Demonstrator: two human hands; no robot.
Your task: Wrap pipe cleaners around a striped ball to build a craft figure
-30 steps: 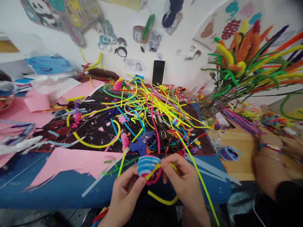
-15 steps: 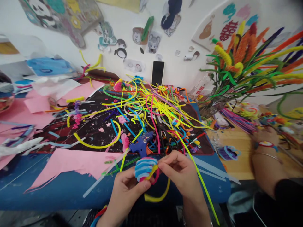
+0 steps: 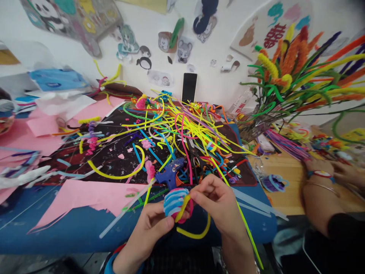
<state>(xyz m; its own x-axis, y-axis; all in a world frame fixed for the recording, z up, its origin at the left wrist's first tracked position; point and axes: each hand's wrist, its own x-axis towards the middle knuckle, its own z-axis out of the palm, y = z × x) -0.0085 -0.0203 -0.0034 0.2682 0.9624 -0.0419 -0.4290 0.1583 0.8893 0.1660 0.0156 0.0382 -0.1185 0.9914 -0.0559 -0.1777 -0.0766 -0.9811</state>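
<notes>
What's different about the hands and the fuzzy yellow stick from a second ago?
The right hand has moved up a little, and the yellow stick it pinches slants more steeply upward along the striped piece. Nothing visibly got let go: the left hand still holds the striped piece. The blue glue gun and phone stayed put.

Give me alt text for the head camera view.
A left hand holds a blue and white striped fuzzy craft piece, the right hand pinching a yellow fuzzy stem; beyond lie a blue plastic glue gun and tangled bright yellow fuzzy stems.
</notes>
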